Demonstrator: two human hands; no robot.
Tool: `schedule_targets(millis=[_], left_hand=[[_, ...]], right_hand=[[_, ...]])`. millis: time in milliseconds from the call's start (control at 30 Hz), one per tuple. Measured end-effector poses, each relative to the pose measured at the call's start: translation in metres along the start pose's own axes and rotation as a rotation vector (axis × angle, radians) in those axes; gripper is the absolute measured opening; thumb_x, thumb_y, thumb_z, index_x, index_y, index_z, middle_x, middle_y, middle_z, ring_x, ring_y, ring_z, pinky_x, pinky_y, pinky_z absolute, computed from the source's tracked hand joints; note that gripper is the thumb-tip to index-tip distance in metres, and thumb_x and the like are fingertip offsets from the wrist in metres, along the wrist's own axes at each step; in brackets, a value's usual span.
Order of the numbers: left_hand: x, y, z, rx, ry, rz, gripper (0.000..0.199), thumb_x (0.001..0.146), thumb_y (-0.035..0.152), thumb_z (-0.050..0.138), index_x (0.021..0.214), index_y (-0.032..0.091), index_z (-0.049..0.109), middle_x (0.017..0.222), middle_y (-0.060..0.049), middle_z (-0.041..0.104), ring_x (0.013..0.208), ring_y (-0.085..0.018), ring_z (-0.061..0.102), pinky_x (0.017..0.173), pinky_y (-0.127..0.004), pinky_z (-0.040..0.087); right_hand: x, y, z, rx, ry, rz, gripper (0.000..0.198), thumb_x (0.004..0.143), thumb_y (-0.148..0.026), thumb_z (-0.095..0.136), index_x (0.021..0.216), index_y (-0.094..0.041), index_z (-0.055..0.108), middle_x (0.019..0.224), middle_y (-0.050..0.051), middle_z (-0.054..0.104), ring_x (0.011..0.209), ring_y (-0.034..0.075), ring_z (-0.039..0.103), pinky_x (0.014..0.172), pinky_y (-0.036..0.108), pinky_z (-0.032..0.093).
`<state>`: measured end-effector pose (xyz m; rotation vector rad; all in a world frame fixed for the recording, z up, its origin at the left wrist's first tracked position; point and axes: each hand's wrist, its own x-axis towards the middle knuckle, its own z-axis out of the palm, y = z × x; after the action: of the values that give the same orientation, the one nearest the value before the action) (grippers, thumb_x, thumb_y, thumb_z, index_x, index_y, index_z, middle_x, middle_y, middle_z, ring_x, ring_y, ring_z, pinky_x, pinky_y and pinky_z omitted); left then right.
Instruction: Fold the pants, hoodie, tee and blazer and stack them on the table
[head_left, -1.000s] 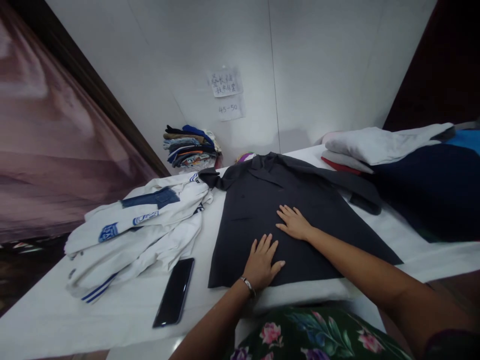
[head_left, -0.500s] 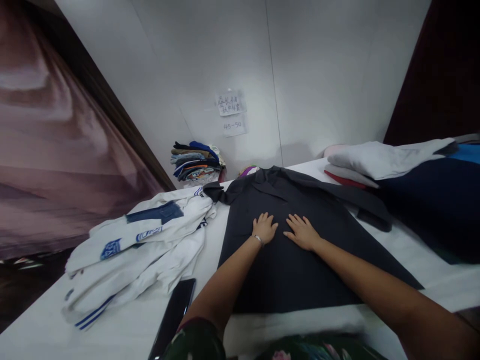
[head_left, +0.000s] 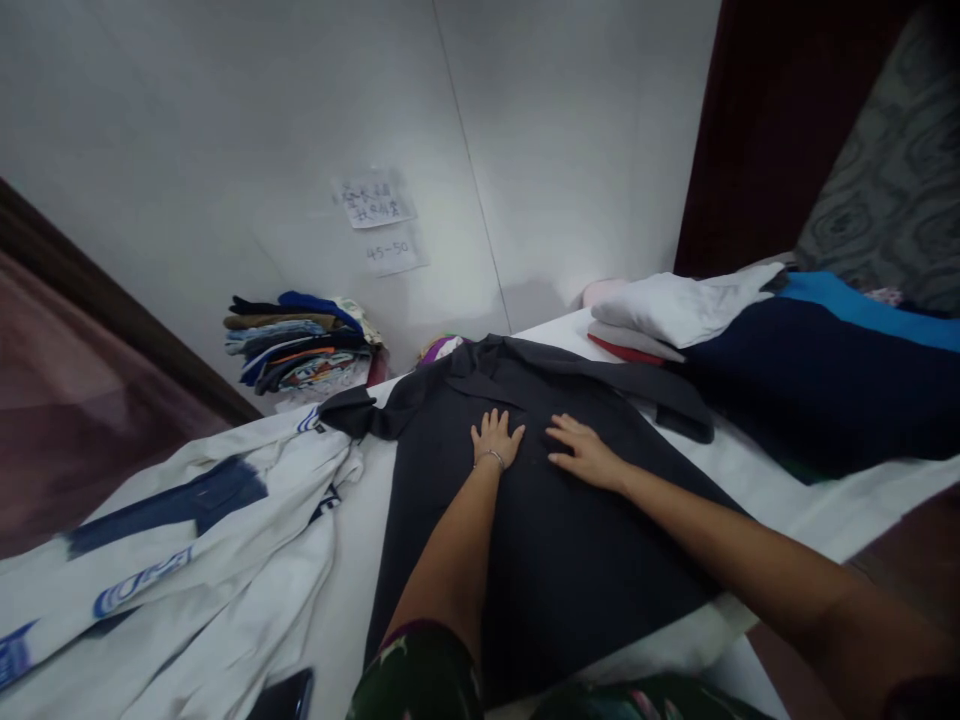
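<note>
A dark coat with a collar lies spread on the white-covered table, its hem towards me. My left hand, a bracelet at its wrist, rests flat on the front of the coat with fingers spread. To its right, my right hand lies on the same cloth with its fingers stretched out. Neither hand grips the fabric. The coat's right-side sleeve reaches out towards the back right, while the left-side sleeve is bunched beside a white garment with blue lettering and dark blue patches.
Folded clothes are stacked at the back left. More clothing, including a navy piece and a white one, lies on the right. A phone is at the near left edge. Handwritten paper signs hang on the wall.
My view has turned to the right, so the scene shifts left in the picture. Both hands stay flat on the coat, with the gap between them slightly wider.
</note>
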<state>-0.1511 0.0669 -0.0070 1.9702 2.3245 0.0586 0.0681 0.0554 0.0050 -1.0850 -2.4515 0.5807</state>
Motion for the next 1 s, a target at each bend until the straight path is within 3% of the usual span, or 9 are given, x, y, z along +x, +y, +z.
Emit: schedule_targets(millis=[133, 267, 433, 533, 633, 700, 833, 1000], left_hand=[[0.001, -0.001, 0.001, 0.008, 0.012, -0.005, 0.07, 0.089, 0.061, 0.018, 0.146, 0.023, 0.029, 0.156, -0.006, 0.021, 0.143, -0.028, 0.013, 0.112, -0.055, 0.015], [0.001, 0.0, 0.0, 0.0, 0.014, -0.011, 0.07, 0.089, 0.061, 0.018, 0.146, 0.022, 0.029, 0.156, -0.006, 0.021, 0.143, -0.027, 0.014, 0.112, -0.055, 0.014], [-0.001, 0.003, -0.004, 0.0, 0.01, -0.013, 0.069, 0.089, 0.061, 0.018, 0.146, 0.023, 0.03, 0.156, -0.006, 0.021, 0.143, -0.027, 0.014, 0.112, -0.054, 0.015], [-0.001, 0.003, -0.003, 0.006, 0.01, -0.015, 0.07, 0.089, 0.061, 0.018, 0.146, 0.023, 0.03, 0.156, -0.005, 0.021, 0.143, -0.027, 0.014, 0.113, -0.053, 0.015], [0.0, 0.003, -0.001, 0.019, 0.009, -0.017, 0.07, 0.089, 0.061, 0.017, 0.146, 0.024, 0.029, 0.156, -0.005, 0.021, 0.143, -0.027, 0.014, 0.112, -0.053, 0.016], [0.001, 0.002, -0.001, 0.029, 0.007, -0.021, 0.07, 0.089, 0.061, 0.016, 0.147, 0.024, 0.029, 0.156, -0.005, 0.021, 0.143, -0.027, 0.014, 0.112, -0.054, 0.017], [0.001, 0.008, -0.006, 0.1, 0.05, -0.013, 0.068, 0.09, 0.059, 0.017, 0.146, 0.023, 0.032, 0.156, -0.006, 0.02, 0.143, -0.03, 0.012, 0.111, -0.058, 0.013], [-0.01, 0.032, -0.01, 0.075, 0.075, -0.008, 0.065, 0.091, 0.057, 0.017, 0.141, 0.022, 0.039, 0.154, -0.007, 0.025, 0.141, -0.029, 0.019, 0.111, -0.058, 0.014]], right_hand=[[-0.026, 0.056, -0.055, -0.338, 0.271, 0.177, 0.059, 0.084, -0.031, 0.048, 0.141, -0.021, 0.04, 0.152, 0.012, 0.027, 0.141, 0.03, 0.017, 0.109, 0.055, 0.019], [-0.062, 0.107, -0.088, -0.616, 0.284, 0.361, 0.066, 0.079, -0.022, 0.048, 0.143, -0.014, 0.035, 0.15, 0.019, 0.027, 0.138, 0.036, 0.023, 0.104, 0.057, 0.029], [-0.082, 0.143, -0.097, -0.473, 0.249, 0.505, 0.064, 0.084, -0.029, 0.044, 0.145, -0.013, 0.031, 0.149, 0.017, 0.032, 0.128, 0.029, 0.042, 0.098, 0.04, 0.043], [-0.085, 0.14, -0.095, -0.443, 0.296, 0.503, 0.063, 0.085, -0.032, 0.044, 0.144, -0.011, 0.034, 0.148, 0.019, 0.033, 0.13, 0.031, 0.039, 0.099, 0.043, 0.041], [-0.092, 0.12, -0.086, -0.465, 0.367, 0.32, 0.058, 0.088, -0.034, 0.041, 0.141, -0.013, 0.038, 0.147, 0.016, 0.035, 0.134, 0.031, 0.033, 0.103, 0.048, 0.036], [-0.099, 0.106, -0.078, -0.426, 0.311, 0.242, 0.055, 0.09, -0.037, 0.039, 0.139, -0.014, 0.042, 0.142, 0.014, 0.043, 0.131, 0.028, 0.038, 0.105, 0.043, 0.035], [-0.102, 0.095, -0.071, -0.343, 0.135, 0.383, 0.051, 0.091, -0.043, 0.037, 0.128, -0.012, 0.054, 0.126, 0.016, 0.058, 0.114, 0.027, 0.055, 0.095, 0.036, 0.043], [-0.069, 0.089, -0.078, -0.324, -0.005, 0.448, 0.038, 0.091, -0.038, 0.041, 0.115, -0.016, 0.061, 0.114, 0.014, 0.064, 0.105, 0.026, 0.059, 0.089, 0.033, 0.044]])
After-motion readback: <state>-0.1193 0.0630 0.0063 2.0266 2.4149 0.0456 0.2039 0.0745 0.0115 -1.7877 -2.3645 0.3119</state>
